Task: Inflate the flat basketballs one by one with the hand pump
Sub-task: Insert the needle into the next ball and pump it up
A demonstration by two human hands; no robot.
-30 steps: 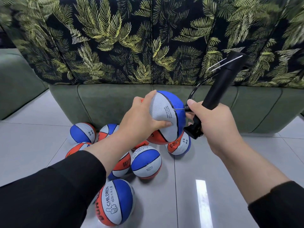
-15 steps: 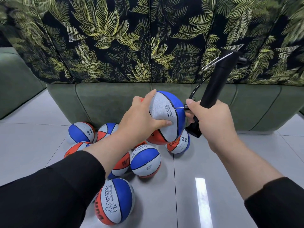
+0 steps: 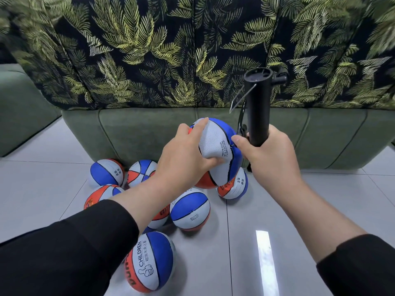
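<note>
My left hand (image 3: 188, 154) grips a soft, dented basketball (image 3: 215, 144) in blue, white and orange, held up in front of the sofa. My right hand (image 3: 269, 154) holds the black hand pump (image 3: 256, 107) by its lower barrel, now nearly upright. The pump's thin hose loops down to the ball's right side, where my right forefinger touches the ball; the needle itself is hidden. Several more small basketballs (image 3: 190, 210) lie on the floor below my hands.
A green sofa base (image 3: 136, 133) with a leaf-patterned cover (image 3: 149, 50) stands right behind the balls. The grey tiled floor (image 3: 320, 199) stretches to the right. One ball marked CHILDREN (image 3: 151, 265) lies nearest me.
The pump has swung from a rightward tilt to nearly upright. My right hand has shifted up the barrel. The ball stays in my left hand, with my thumb pressing deeper.
</note>
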